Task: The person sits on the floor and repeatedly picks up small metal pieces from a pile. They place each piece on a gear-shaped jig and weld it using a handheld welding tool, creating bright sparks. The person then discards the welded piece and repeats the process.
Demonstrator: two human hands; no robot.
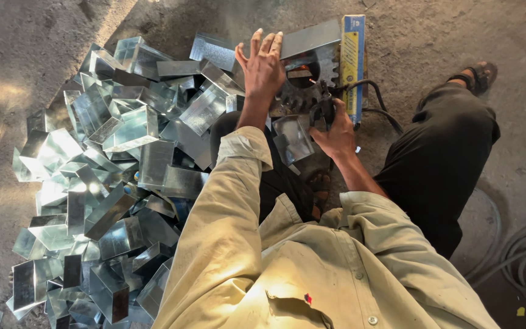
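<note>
Fingers of my left hand (263, 66) spread open above the grey metal machine (312, 73); my right hand (335, 131) grips its black handle (322, 113), shiny open sheet-metal box (292, 140) beside.

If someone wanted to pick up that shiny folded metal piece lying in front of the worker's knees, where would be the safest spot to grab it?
Probably by its flat side walls, pinched from above. The folded metal piece lies as an open box shape with its hollow facing up, so the broad faces offer grip while the thin cut edges look sharp. The right hand is beside it, so come from the left.

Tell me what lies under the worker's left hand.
Under the spread left hand sits a dark toothed machine with a sheet-metal piece on top. The hand and wrist cover the machine's left side, so that part stays hidden.
</note>
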